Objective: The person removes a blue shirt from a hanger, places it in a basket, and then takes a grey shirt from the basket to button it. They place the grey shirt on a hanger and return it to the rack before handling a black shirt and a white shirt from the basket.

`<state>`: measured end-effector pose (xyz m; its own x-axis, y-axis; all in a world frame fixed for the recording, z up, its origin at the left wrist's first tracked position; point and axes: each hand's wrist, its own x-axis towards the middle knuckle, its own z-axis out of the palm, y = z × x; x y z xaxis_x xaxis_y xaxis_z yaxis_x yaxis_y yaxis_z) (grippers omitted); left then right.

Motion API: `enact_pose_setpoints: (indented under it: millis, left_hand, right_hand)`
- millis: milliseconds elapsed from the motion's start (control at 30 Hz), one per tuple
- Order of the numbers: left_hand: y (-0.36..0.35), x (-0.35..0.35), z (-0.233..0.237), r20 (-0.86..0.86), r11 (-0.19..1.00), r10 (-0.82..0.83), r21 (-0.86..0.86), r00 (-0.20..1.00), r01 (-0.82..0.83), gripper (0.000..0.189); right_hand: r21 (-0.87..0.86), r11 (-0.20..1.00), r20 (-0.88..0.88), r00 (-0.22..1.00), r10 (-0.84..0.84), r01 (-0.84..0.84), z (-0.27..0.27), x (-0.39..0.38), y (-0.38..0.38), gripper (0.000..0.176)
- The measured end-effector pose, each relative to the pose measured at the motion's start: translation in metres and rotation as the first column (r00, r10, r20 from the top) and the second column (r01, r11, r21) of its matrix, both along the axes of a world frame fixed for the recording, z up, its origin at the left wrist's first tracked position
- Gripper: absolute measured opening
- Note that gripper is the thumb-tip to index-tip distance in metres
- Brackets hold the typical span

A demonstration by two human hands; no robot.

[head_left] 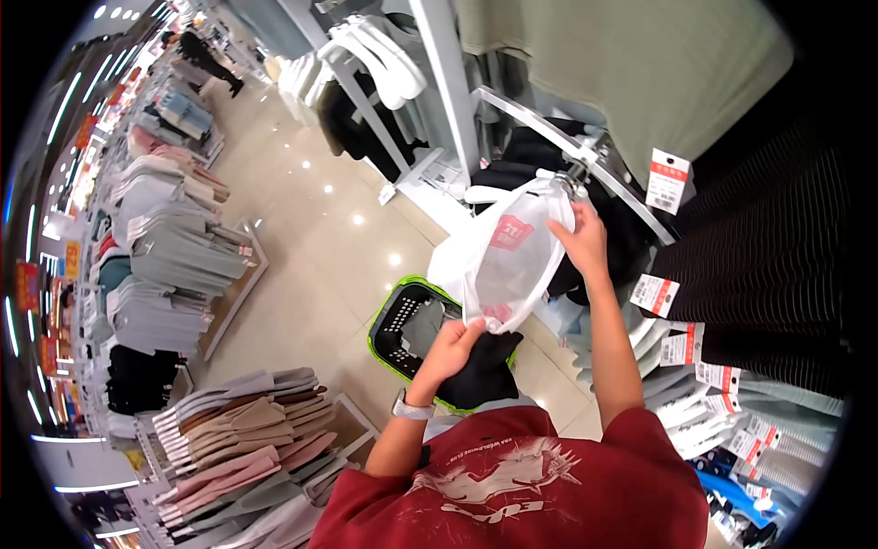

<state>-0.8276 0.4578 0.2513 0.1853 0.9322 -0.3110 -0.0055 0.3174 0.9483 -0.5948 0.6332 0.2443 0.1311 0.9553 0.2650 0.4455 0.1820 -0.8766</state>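
Observation:
A white plastic bag [485,258] with pink-red print is stretched between my hands, its mouth spread wide. My left hand [448,352], with a watch [413,405] on the wrist, pinches the bag's near edge. At the far edge my right hand [583,240] grips the rim, close to a metal rack arm. Below the bag on the floor stands a black shopping basket [391,322] with a bright green rim. It holds a grey garment [423,328], and a black garment [485,373] lies at its near side, partly hidden by my left hand.
Hanging clothes with price tags [669,181] crowd my right side, including dark striped garments [732,265]. A white metal rack [448,82] rises ahead. Rows of folded-over shirts on hangers [247,425] line the left, beside a tiled aisle [311,247]. A person [206,59] stands far off.

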Motion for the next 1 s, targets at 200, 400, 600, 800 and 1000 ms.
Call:
enact_pose_setpoints:
  millis: [200,400,600,800,1000]
  left_hand:
    - [-0.036,-0.022,-0.013,-0.275,0.999,-0.041,0.012,0.960,0.046,0.035]
    - [-0.056,-0.052,-0.018,-0.445,0.993,0.094,0.111,0.890,-0.049,0.029]
    - [-0.056,-0.123,-0.053,-0.504,0.965,0.241,0.219,0.830,-0.147,0.035]
    - [-0.052,-0.177,-0.122,-0.294,0.969,0.222,0.174,0.930,-0.176,0.009]
    - [-0.044,-0.206,-0.213,-0.217,0.977,0.195,0.126,0.956,-0.171,0.013]
  right_hand:
    - [-0.053,0.979,-0.397,0.904,0.160,-0.196,-0.034,-0.009,-0.032,0.015]
    - [-0.130,0.981,-0.495,0.867,0.064,-0.147,-0.045,-0.018,-0.078,0.012]
    - [-0.266,0.963,-0.467,0.880,-0.090,-0.043,-0.042,-0.014,-0.126,0.013]
    - [-0.268,0.951,-0.280,0.932,-0.229,0.153,-0.040,-0.038,-0.194,0.011]
    - [-0.333,0.865,-0.256,0.846,-0.467,0.376,-0.026,-0.097,-0.257,0.009]
